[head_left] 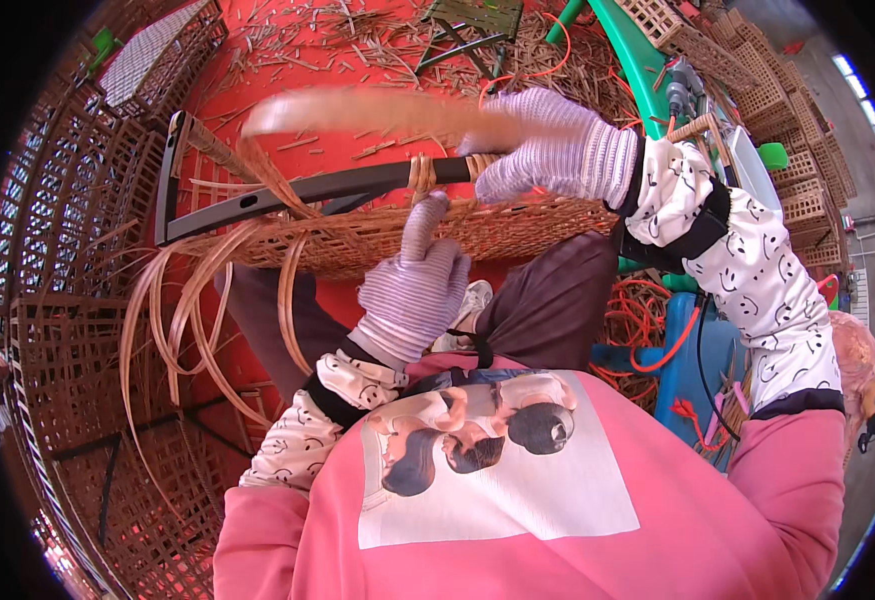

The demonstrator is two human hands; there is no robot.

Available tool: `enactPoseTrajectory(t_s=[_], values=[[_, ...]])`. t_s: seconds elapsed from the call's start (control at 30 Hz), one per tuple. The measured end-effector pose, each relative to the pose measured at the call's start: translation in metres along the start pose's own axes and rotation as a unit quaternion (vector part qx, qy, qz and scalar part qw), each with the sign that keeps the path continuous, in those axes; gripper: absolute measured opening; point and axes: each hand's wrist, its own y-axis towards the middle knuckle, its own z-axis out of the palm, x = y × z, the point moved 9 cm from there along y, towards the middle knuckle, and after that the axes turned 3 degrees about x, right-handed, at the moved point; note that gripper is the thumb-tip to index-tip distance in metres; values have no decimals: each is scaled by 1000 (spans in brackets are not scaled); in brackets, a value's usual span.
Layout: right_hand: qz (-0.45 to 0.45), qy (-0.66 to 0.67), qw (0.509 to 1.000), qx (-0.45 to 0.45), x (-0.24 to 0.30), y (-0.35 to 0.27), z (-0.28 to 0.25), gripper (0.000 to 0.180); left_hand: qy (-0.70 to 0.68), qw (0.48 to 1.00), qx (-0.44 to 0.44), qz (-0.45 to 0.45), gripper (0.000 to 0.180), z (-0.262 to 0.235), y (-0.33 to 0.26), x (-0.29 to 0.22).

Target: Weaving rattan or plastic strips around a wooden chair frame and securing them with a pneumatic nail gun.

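My right hand (557,145), in a striped knit glove, is closed on a flat cane strip (357,110) that arcs to the left, smeared by motion. Below that hand runs a dark metal frame bar (352,185), bound with cane wrapping (422,175). A woven cane panel (357,240) hangs along the bar, above my lap. My left hand (412,285), gloved alike, has its index finger stretched up against the panel's edge just under the wrapping. Its other fingers look partly bent and hold nothing visible. Loose cane strips (202,310) loop down from the panel's left end.
Stacked woven baskets (77,210) crowd the left side, and more baskets (797,120) stand at the right. Cane scraps litter the red floor (267,60). A folding stool (472,30) is ahead. To my right are a green stand (627,60), a blue stool (682,370) and orange hoses (672,350).
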Motion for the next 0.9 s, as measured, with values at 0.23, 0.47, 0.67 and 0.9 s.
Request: enactPoseTrajectory(t_s=[0.23,0.47,0.67,0.9], values=[[80,173,981,22,-10,-4,10,34,-92,993,54,-47,23,-11,-6,-13],[40,196,978,50,-8,1,14,37,-294,948,50,-113,24,-17,11,-15],[-52,108,993,0,3,-2,7,34,-618,736,151,-232,21,-20,13,-27],[-28,-36,986,-162,25,-33,-17,48,-163,981,103,4,15,-85,97,-51]])
